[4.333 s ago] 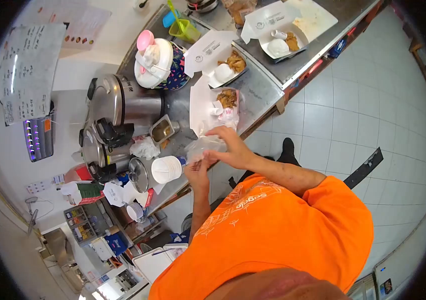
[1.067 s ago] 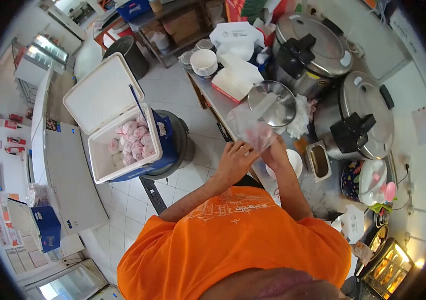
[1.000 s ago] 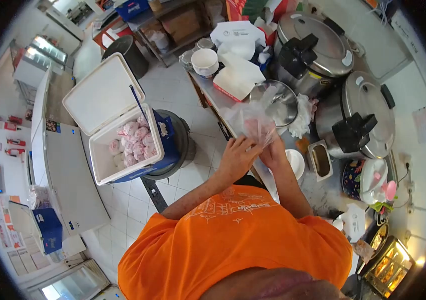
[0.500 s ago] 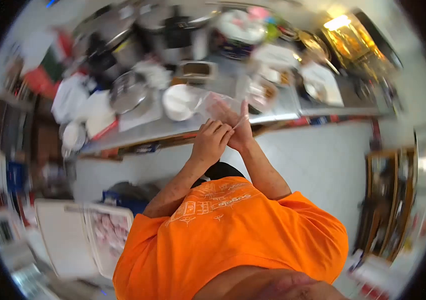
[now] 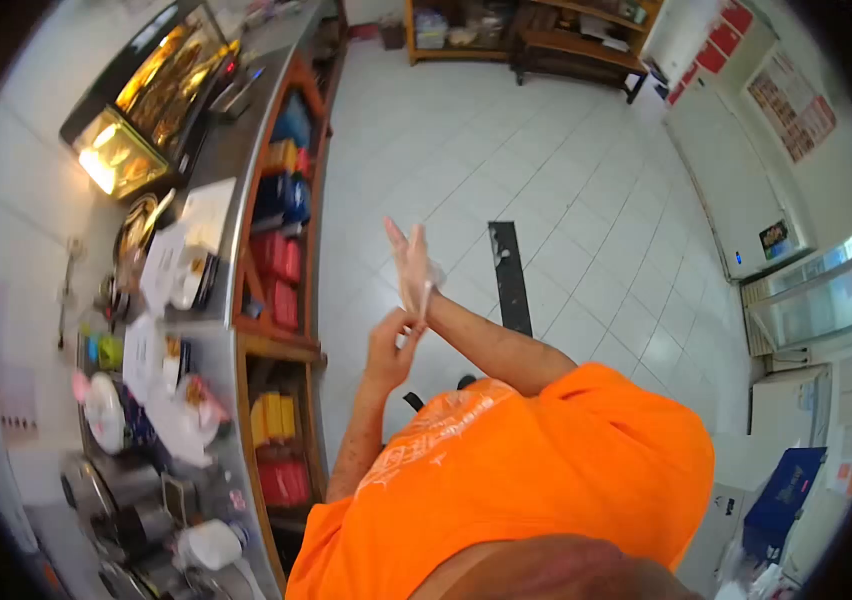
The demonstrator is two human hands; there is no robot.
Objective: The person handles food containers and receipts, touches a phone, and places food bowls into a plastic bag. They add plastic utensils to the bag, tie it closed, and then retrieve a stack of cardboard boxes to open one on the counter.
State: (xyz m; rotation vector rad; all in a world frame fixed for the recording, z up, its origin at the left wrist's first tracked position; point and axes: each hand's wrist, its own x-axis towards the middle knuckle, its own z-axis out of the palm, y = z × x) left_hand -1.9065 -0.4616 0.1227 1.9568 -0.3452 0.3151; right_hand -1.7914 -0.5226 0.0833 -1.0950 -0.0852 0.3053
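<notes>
My right hand [image 5: 412, 268] is stretched out over the floor with its fingers apart. Thin clear plastic, apparently a disposable glove [image 5: 427, 296], is bunched around its palm and wrist. My left hand [image 5: 392, 345] is closed in a pinch at the edge of this plastic, by the right wrist. Motion blurs the fingertips, so how far the glove covers the right fingers cannot be made out.
On my left runs a metal counter [image 5: 216, 345] with white papers, food containers and pots. A lit glass display warmer [image 5: 136, 120] stands at its far end. Below are wooden shelves [image 5: 276, 355] with boxes. A dark floor strip [image 5: 511, 280] lies ahead. A white chest freezer [image 5: 726, 170] stands right.
My view has turned right, away from the counter towards the tiled floor. Both hands have come away from the counter's edge, the left still pinching the plastic at the right wrist.
</notes>
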